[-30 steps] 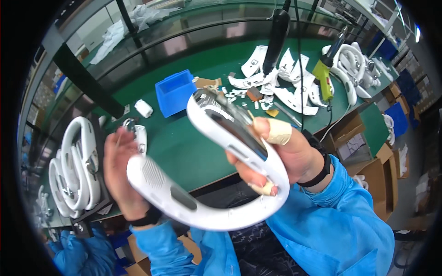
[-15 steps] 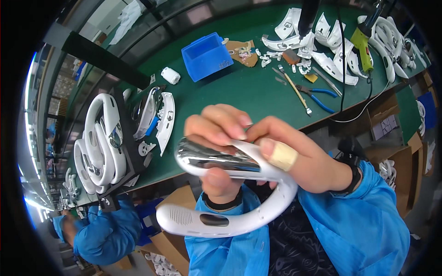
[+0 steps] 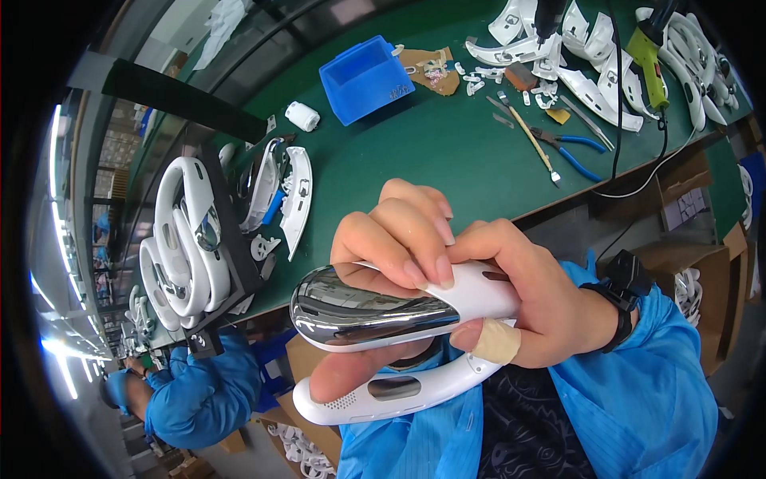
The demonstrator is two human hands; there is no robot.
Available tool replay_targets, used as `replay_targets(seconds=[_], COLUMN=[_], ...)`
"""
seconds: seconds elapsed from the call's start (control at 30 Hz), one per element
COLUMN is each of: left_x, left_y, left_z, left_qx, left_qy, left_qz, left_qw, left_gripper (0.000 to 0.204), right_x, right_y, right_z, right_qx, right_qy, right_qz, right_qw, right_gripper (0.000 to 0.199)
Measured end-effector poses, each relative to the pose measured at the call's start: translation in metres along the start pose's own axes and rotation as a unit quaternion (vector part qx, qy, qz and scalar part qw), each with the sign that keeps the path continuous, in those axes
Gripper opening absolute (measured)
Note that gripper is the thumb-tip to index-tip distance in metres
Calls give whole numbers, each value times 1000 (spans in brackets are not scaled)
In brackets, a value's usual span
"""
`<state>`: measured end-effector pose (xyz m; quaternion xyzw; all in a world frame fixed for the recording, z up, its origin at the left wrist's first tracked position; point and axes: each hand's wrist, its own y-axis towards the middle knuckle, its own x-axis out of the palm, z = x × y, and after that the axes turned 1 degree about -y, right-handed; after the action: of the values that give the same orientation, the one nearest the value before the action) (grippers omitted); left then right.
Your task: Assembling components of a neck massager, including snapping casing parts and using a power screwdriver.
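Here we are with both hands clamped on one piece: the white U-shaped device point(image 3: 399, 311) sits squarely between them, above our lap and in front of the green table point(image 3: 383, 160). Its long axis runs left to right, the open end facing left, the bend tucked into our right hand point(image 3: 542, 295). Our left hand point(image 3: 383, 235) is the nearer one to the chrome cap point(image 3: 343, 307), fingers draped over the top, thumb passing underneath. On the right, the taped thumb point(image 3: 496, 343) presses from below while the index finger lies across the upper edge; so both grips are firmly closed on it.

And the changes from a half second back! The upper arm lies flatter, and the gap down to the lower arm point(image 3: 447, 389) looks narrower. Our left thumb, then up against the chrome's lower edge, now overlaps the perforated patch point(image 3: 341, 401). The bend, plain to see then, is mostly covered. Up the table, the blue bin point(image 3: 375, 100) sits a touch higher in our view.
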<state>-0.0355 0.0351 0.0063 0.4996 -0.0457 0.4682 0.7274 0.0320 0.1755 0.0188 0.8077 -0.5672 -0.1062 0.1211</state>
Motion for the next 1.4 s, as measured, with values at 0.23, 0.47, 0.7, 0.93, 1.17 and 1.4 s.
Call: replay_targets(seconds=[0.23,0.47,0.7,0.93,1.17,1.4], left_x=[-5,4,-21,-18,-26,-19], left_y=[0,-2,2,-3,1,-4], left_z=[5,6,9,7,-5,-10], left_qx=[-22,10,55,75,72,55], left_qy=[0,49,99,91,91,53], left_qz=[-43,53,-37,-46,-82,-33], left_qw=[999,997,993,992,990,997], left_gripper=[85,81,54,51,53,51], right_x=[3,0,-19,-23,-27,-16], right_y=[-1,6,18,27,27,29], right_z=[5,-3,-10,-6,-5,7], right_qx=[12,26,187,244,259,244], right_qy=[31,68,220,222,176,216], right_qz=[0,-4,-57,-111,-106,-21], right_qw=[999,997,956,938,944,945], right_gripper=[53,50,34,35,39,39])
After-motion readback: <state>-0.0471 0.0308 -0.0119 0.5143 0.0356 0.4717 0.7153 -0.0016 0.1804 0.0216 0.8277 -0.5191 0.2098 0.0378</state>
